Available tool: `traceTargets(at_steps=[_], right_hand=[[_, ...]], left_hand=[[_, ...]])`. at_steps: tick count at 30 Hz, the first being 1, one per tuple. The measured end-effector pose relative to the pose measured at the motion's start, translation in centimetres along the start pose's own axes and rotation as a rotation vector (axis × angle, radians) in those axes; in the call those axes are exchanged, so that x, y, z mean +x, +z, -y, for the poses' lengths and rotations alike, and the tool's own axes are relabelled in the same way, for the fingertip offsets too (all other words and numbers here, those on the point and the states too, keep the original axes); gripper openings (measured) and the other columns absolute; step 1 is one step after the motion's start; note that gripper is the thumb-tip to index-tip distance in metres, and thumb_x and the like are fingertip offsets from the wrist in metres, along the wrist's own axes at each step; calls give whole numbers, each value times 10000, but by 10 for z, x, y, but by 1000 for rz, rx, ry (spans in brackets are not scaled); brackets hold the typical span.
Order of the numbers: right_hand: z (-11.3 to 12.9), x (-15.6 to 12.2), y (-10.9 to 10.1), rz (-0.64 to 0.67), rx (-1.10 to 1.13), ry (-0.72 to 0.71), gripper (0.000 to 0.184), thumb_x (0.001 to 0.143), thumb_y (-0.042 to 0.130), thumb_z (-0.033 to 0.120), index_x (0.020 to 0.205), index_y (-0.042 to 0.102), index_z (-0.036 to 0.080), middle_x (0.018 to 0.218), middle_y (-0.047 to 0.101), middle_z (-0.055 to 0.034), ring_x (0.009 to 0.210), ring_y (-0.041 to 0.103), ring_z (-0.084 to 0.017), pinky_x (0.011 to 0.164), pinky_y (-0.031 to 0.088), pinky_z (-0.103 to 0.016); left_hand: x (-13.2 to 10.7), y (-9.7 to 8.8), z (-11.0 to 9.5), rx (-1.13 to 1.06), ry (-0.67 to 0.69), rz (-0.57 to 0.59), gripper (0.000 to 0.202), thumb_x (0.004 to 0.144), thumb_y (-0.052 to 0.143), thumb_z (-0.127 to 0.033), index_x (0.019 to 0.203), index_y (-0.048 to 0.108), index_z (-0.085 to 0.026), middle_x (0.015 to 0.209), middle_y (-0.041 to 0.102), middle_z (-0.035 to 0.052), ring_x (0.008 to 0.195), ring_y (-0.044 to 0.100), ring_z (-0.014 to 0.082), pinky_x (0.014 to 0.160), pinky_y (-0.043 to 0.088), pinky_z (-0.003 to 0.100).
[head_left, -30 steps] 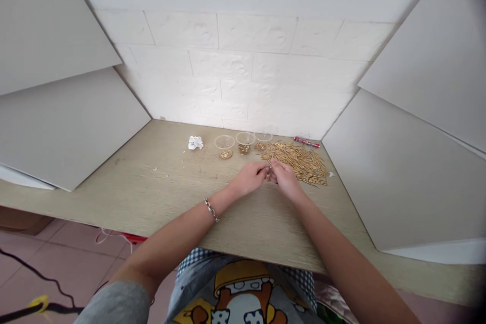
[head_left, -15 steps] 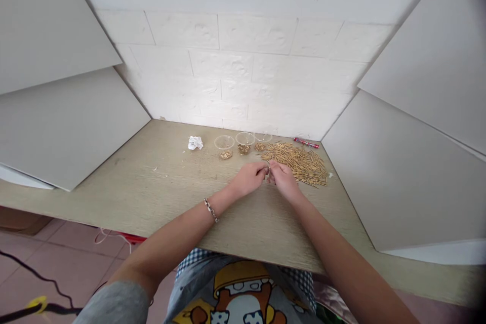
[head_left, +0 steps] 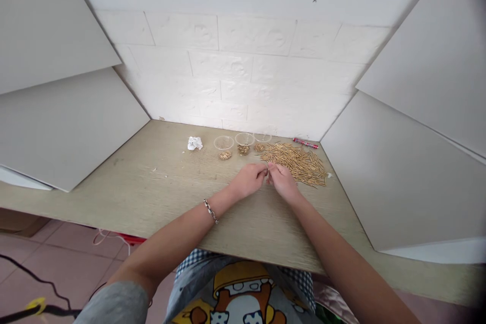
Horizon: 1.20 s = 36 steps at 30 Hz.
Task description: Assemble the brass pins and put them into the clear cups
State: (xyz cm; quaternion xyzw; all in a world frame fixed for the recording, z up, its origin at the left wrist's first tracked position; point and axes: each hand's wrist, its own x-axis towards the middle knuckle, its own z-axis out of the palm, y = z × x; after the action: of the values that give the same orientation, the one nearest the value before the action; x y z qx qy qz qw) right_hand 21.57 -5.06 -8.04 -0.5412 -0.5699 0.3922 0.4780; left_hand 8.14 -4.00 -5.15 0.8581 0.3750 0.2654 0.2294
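Observation:
My left hand [head_left: 248,180] and my right hand [head_left: 283,182] meet fingertip to fingertip above the tabletop. Both are closed in a pinch; whatever lies between the fingers is too small and too covered to name. Just behind and right of my right hand spreads a heap of thin gold-coloured metal pins [head_left: 299,162]. Beyond my left hand sit clear round plastic cups, a left one [head_left: 224,143], a middle one [head_left: 245,138] and a right one [head_left: 262,136]. Small gold-coloured parts show at the left cup [head_left: 225,155], the middle cup [head_left: 243,150] and the right cup [head_left: 259,147].
A crumpled white tissue [head_left: 195,143] lies left of the cups. A red printed tube [head_left: 305,143] rests by the back wall [head_left: 235,66]. Grey panels stand on the left [head_left: 76,126] and right [head_left: 421,172] of the wooden table [head_left: 152,197]. Dark cables hang at lower left.
My hands stay together in nearly the same place, with only a slight shift of the fingers. The whole view has moved very slightly.

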Motion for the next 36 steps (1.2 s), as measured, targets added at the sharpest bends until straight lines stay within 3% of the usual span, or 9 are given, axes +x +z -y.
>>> traceTargets(at_steps=[9, 20, 29, 36], right_hand=[[8, -4, 5, -96, -78, -33, 457, 772, 379, 577, 535, 453, 193, 448, 454, 23, 445, 444, -121, 503, 349, -260], [-14, 4, 5, -124, 22, 23, 490, 739, 382, 649, 523, 409, 210, 409, 390, 32, 409, 385, -117, 455, 346, -269], [-2, 1, 9, -31, 373, 189, 478, 653, 508, 653, 540, 364, 211, 406, 263, 89, 357, 241, -67, 436, 326, -255], [8, -3, 11, 3, 570, 279, 512, 566, 612, 631, 511, 334, 205, 397, 262, 98, 353, 222, -46, 437, 333, -237]], left_hand=[[1, 8, 10, 106, 88, -48, 213, 820, 353, -130, 725, 543, -146, 698, 571, 44, 668, 500, 139, 671, 402, 259], [4, 8, 16, 97, 98, -33, 207, 814, 358, -131, 730, 547, -147, 674, 564, 31, 665, 501, 134, 643, 392, 244], [4, 6, 15, 33, 76, -27, 183, 795, 382, -118, 731, 552, -143, 669, 562, 18, 653, 491, 122, 648, 387, 231], [4, 4, 13, -73, 58, -8, 204, 812, 370, -109, 755, 563, -142, 722, 597, 19, 685, 517, 115, 684, 404, 228]])
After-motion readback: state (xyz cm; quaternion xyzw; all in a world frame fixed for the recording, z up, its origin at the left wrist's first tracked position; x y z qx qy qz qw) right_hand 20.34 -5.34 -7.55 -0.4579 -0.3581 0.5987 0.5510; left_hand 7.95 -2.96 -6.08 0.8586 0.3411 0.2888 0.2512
